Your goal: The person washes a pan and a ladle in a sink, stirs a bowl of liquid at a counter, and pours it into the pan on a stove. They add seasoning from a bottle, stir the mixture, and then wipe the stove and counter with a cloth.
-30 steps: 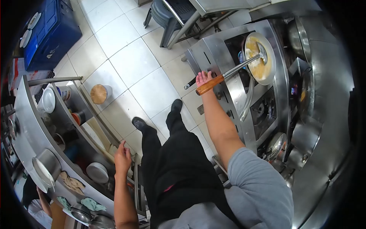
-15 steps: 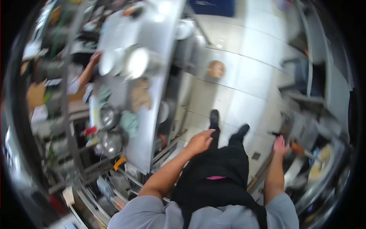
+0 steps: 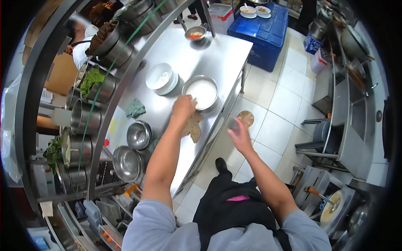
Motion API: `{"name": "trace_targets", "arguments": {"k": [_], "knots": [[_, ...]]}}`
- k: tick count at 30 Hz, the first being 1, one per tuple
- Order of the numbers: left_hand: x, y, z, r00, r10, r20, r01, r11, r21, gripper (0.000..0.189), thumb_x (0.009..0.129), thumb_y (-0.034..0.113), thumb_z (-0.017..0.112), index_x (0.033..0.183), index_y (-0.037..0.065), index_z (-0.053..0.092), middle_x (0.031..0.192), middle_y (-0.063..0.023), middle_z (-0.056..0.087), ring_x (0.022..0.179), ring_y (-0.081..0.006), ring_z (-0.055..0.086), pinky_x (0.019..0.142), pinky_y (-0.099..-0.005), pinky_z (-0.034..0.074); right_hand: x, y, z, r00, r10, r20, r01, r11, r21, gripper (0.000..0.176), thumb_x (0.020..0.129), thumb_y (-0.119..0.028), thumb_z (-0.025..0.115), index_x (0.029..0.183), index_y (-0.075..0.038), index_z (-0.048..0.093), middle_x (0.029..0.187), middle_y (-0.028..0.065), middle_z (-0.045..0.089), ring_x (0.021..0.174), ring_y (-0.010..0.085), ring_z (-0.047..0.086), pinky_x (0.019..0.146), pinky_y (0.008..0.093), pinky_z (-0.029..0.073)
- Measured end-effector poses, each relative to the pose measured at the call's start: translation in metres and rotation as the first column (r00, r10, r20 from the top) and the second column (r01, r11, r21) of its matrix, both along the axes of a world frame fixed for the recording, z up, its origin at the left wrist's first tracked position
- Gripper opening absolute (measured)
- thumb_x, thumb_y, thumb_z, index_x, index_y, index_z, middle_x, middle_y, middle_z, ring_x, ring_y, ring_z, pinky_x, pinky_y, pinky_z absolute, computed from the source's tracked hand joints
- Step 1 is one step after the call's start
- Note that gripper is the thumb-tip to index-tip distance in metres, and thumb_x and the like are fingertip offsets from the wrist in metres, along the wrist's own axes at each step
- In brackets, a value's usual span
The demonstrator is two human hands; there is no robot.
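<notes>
My left hand reaches across the steel counter and closes on the near rim of a round metal bowl with white contents. A crumpled brown cloth lies on the counter just under my wrist. My right hand hangs in the air past the counter's edge, above the tiled floor, fingers spread and holding nothing.
A stack of white plates sits left of the bowl, with a green rag and steel bowls nearer me. A shelf holds steel pots with greens. A wok with a ladle is behind, a blue crate beyond, another person far left.
I have turned from the stove to the counter. My right hand let go of the ladle handle and now hangs free. My left hand moved out onto the metal bowl.
</notes>
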State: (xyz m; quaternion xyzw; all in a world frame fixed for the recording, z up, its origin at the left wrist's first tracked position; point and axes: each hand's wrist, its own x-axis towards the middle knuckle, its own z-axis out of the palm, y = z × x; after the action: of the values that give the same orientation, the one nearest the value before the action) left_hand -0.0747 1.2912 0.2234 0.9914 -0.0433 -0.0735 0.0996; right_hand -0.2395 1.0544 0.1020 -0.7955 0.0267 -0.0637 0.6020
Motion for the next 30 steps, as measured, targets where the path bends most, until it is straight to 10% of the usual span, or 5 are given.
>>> {"name": "trace_targets", "arguments": {"k": [5,9,20,23,30], "knots": [[0.028,-0.019,0.000,0.967,-0.128,-0.220,0.167,0.971,0.170,0.030,0.087,0.021,0.068,0.112,0.005,0.071,0.115,-0.0227,0.070,0.109,-0.0368,0.069,0.091,-0.0444,0.057,0.102,0.071,0.061,0.998,0.024,-0.049,-0.044,0.895,-0.443,0.052,0.088,-0.044,0.073,0.129,-0.016,0.059,0.159,0.0274,0.025,0.122,0.0453,0.057,0.099,0.0494,0.050],[0.036,-0.043,0.026,0.924,-0.234,-0.302,0.310,0.921,0.236,0.029,0.088,0.021,0.063,0.112,0.007,0.073,0.115,-0.0213,0.072,0.107,-0.0338,0.071,0.087,-0.0428,0.058,0.112,0.090,0.043,0.994,0.014,-0.113,-0.062,0.900,-0.431,0.042,0.089,-0.048,0.071,0.106,-0.012,0.061,0.158,0.0297,0.020,0.099,0.0434,0.068,0.091,0.0508,0.054],[0.142,-0.046,0.043,0.876,-0.461,-0.141,0.471,0.756,0.455,0.026,0.089,0.018,0.057,0.103,0.013,0.078,0.101,-0.0077,0.077,0.095,-0.0268,0.075,0.089,-0.0448,0.050,0.111,0.085,0.050,0.995,0.047,-0.088,-0.077,0.921,-0.381,0.048,0.087,-0.054,0.070,0.105,-0.011,0.058,0.159,0.0305,0.020,0.115,0.0506,0.060,0.095,0.0523,0.051],[0.135,-0.036,0.036,0.676,-0.709,-0.200,0.635,0.422,0.647,0.025,0.085,0.018,0.059,0.103,0.014,0.076,0.093,-0.0069,0.077,0.091,-0.0259,0.075,0.081,-0.0427,0.052,0.113,0.087,0.045,0.996,0.030,-0.086,-0.062,0.913,-0.404,0.051,0.086,-0.056,0.070,0.108,-0.012,0.058,0.160,0.0313,0.018,0.118,0.0511,0.058,0.096,0.0527,0.051],[0.100,0.013,0.065,0.847,-0.484,-0.220,0.532,0.773,0.345,0.026,0.089,0.024,0.055,0.103,0.011,0.073,0.095,-0.0175,0.073,0.086,-0.0361,0.072,0.081,-0.0540,0.055,0.111,0.084,0.052,0.985,0.047,-0.167,-0.106,0.927,-0.359,0.058,0.085,-0.060,0.069,0.116,-0.011,0.058,0.161,0.0322,0.016,0.118,0.0522,0.058,0.094,0.0538,0.051]]}}
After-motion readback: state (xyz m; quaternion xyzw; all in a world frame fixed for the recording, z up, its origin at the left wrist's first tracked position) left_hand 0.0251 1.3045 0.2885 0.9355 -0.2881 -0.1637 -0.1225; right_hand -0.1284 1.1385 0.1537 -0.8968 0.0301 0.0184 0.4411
